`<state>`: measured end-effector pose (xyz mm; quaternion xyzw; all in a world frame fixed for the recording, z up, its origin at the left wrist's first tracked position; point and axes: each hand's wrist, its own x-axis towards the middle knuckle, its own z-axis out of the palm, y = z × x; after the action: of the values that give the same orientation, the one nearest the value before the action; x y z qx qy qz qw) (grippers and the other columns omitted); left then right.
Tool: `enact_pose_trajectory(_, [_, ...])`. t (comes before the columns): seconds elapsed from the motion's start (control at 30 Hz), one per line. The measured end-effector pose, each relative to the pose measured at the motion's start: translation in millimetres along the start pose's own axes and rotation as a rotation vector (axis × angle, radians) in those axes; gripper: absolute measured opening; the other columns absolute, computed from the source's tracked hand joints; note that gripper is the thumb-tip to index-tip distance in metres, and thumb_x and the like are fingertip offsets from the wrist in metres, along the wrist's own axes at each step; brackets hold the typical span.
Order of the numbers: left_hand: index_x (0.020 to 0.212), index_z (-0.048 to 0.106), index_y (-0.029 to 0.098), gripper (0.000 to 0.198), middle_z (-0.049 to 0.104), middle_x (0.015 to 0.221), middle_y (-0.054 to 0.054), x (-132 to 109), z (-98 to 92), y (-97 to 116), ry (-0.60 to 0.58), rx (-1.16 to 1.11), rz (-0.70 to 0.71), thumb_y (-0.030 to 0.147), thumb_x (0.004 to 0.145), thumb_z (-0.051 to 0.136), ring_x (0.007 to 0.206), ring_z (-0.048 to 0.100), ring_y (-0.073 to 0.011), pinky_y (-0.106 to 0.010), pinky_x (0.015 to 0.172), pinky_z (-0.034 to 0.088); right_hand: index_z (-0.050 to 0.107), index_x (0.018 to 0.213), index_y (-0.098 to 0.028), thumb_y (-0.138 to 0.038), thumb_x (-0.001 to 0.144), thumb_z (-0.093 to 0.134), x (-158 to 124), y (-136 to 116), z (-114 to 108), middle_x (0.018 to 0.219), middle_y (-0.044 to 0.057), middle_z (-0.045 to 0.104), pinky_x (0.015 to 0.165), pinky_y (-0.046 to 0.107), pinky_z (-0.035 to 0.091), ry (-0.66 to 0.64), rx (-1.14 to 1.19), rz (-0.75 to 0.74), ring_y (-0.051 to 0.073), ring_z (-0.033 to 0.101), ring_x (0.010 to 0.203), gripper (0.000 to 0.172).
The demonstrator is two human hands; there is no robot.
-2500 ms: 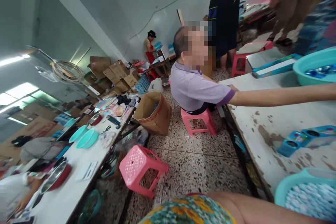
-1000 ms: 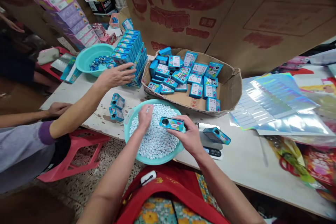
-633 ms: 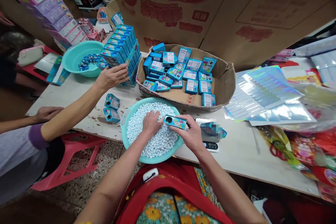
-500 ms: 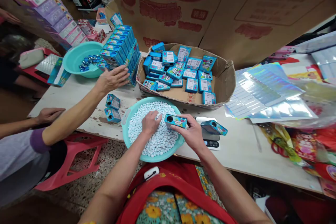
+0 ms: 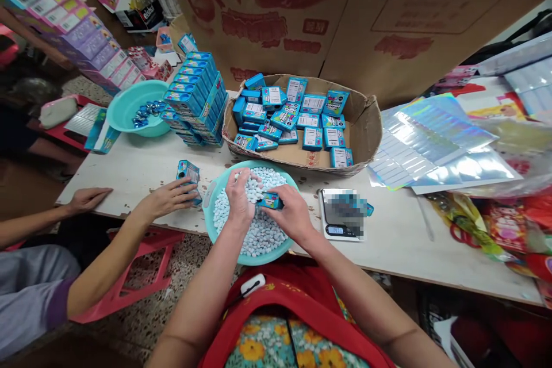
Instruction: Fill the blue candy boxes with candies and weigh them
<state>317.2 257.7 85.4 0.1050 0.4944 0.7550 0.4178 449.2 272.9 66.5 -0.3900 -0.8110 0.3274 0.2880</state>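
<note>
Table (image 5: 401, 253): open room at 4 o'clock of the basin (image 5: 259, 257); front edge tight at 6. Scale (image 5: 334, 231) bounds 3, co-worker's hand (image 5: 175, 198) 9. Left hand (image 5: 239, 198) curled round white pieces (image 5: 253, 187); right hand (image 5: 294, 213) clamped on blue box (image 5: 272, 200), over basin. Step, judged: filling; next move calls for a steady box mouth.

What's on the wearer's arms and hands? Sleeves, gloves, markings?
Left hand and right hand: no gloves, rings or watch visible. Forearms: bare, no sleeves or markings in view. Also worn: red apron, floral garment, small white device with dark cable.
</note>
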Motion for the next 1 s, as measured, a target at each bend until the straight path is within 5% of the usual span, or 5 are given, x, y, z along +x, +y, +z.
enact_pose_trajectory(0.63, [0.077,0.049,0.018,0.028,0.054,0.063,0.005,16,20.2,-3,0.03,0.147,0.197,0.037,0.07,0.069,0.051,0.053,-0.0086,-0.025,0.056,0.05,0.063,0.102,-0.023,-0.037,0.073,0.076,14,1,-2,0.097,0.005,0.064,0.084,0.035,0.045,0.016,0.014,0.024,0.023,0.056,0.095,0.035])
enact_pose_trajectory(1.0, [0.076,0.049,0.017,0.032,0.053,0.064,0.004,18,15.5,-3,0.065,0.135,0.159,0.042,0.073,0.068,0.052,0.051,-0.007,-0.02,0.054,0.046,0.063,0.099,-0.023,-0.03,0.073,0.077,20,-1,-7,0.096,0.005,0.064,0.082,0.037,0.045,0.028,0.058,0.008,0.024,0.058,0.093,0.031])
